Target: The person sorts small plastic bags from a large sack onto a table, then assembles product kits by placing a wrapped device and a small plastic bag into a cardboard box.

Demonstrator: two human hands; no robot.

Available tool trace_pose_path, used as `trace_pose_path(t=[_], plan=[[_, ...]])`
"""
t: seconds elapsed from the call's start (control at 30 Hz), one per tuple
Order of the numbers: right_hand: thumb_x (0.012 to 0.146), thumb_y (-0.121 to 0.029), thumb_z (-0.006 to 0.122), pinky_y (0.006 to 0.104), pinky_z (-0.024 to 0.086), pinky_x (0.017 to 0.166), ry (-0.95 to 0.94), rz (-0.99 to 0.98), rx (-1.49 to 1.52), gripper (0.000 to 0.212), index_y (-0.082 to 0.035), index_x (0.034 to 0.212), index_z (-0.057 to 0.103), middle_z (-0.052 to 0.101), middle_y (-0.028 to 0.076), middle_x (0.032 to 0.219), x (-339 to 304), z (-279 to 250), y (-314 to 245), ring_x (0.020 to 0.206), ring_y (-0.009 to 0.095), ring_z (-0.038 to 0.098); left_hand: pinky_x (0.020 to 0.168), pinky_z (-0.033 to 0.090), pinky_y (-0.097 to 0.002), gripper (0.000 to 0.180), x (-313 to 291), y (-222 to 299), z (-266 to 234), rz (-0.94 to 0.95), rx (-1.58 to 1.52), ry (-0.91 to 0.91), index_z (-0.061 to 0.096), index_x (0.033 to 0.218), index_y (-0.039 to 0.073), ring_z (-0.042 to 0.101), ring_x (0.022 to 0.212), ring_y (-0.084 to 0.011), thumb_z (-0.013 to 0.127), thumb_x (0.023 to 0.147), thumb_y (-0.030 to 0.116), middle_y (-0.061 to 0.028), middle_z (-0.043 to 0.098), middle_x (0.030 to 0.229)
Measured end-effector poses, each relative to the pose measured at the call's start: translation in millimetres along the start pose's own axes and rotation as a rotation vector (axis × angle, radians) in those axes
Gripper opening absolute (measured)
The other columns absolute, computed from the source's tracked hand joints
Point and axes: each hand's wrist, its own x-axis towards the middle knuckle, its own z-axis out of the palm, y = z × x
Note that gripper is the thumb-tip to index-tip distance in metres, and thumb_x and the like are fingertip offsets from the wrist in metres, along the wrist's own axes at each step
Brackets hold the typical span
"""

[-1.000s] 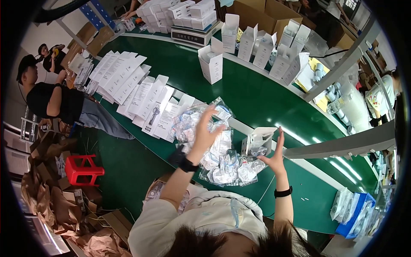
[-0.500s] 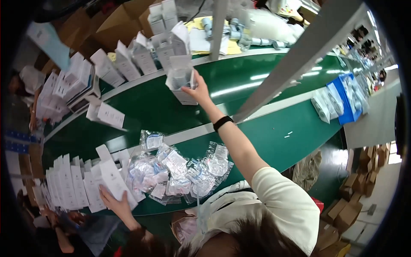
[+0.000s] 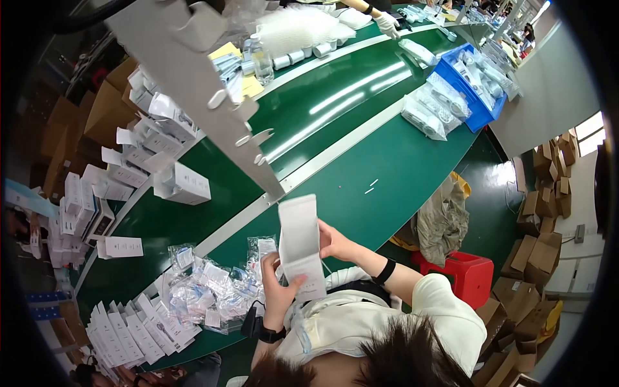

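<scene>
A white cardboard box (image 3: 302, 253) with its long top flap raised is held upright in front of my body. My left hand (image 3: 281, 287) grips its lower left side, thumb across the printed face. On the box's right edge, my right hand (image 3: 334, 242) has its fingers closed against the side. What lies inside the box cannot be seen. Left of my left hand is a heap of clear plastic bags (image 3: 216, 287) with small parts in them. Beyond the heap, a row of white boxes (image 3: 132, 332) leans together on the green table (image 3: 335, 187).
A grey metal post (image 3: 213, 103) rises ahead. Past the pale rail runs a green conveyor (image 3: 290, 129), bearing an open white box (image 3: 182, 184). At the far right sits a blue bin (image 3: 474, 87) of bagged parts. A red stool (image 3: 461, 277) stands on the floor.
My right hand has left the box on the conveyor and come back toward me. My left hand has brought a white box from the row to my front. The view has swung right.
</scene>
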Motion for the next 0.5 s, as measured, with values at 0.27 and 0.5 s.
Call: trace_pose_path(t=[0.27,0.5], plan=[[0.067,-0.035,0.069,0.0397,0.031,0.093,1.044,-0.372,-1.688,0.067,-0.007,0.121,0.042,0.041,0.016,0.119,-2.9,-281.6,-149.7,0.113,0.034,0.034,0.093,0.035,-0.0373,0.111,75.0,73.4,53.8,0.083,-0.403,-0.032,-0.004,0.135,0.013,0.038,0.115,-0.0246,0.075,0.058,0.003,-0.0132,0.029,0.13],[0.07,-0.059,0.054,0.0548,0.025,0.094,1.563,0.227,-1.794,0.076,-0.015,0.128,0.036,0.031,0.015,0.132,-66.1,-507.8,-299.0,0.122,0.035,0.027,0.092,0.036,-0.0385,0.112,73.9,69.5,58.6,-0.091,-0.37,0.08,0.0,0.135,0.011,0.04,0.113,-0.026,0.077,0.054,0.002,-0.014,0.031,0.129]])
